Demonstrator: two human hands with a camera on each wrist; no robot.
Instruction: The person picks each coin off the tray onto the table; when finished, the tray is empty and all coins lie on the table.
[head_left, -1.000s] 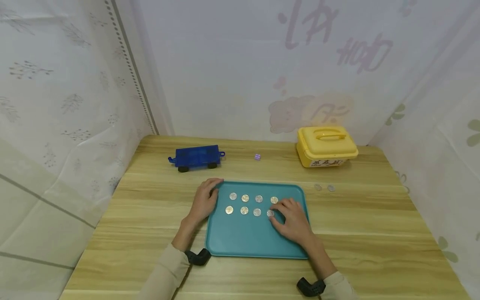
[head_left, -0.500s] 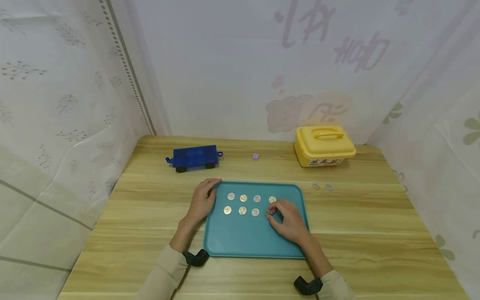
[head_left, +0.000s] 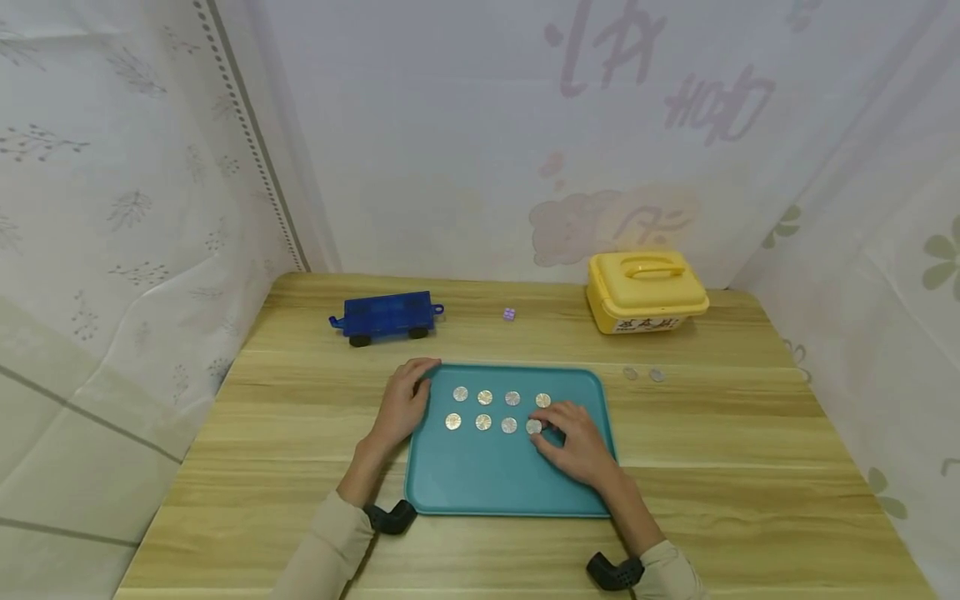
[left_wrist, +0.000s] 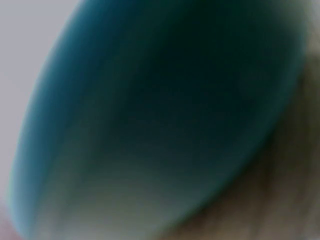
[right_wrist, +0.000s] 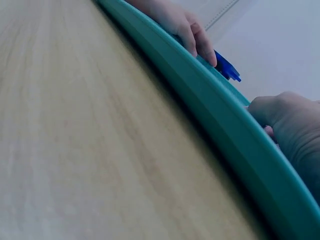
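Note:
A teal tray lies on the wooden table with several silver coins set out in two rows. My left hand grips the tray's far left corner, fingers curled over the rim. My right hand rests on the tray with curled fingers, thumb and forefinger pinching the last coin at the right end of the near row. In the right wrist view the tray rim runs across, with the left hand behind it and the right hand over it. The left wrist view shows only a blurred teal tray.
A blue toy wagon stands at the back left, a small purple cube at the back middle and a shut yellow box at the back right. Two coins lie on the table right of the tray. Curtains enclose the table.
My right hand lifted the coin's edge a little half a second ago; now the coin lies flat at its fingertips. The left hand has stayed on the tray corner.

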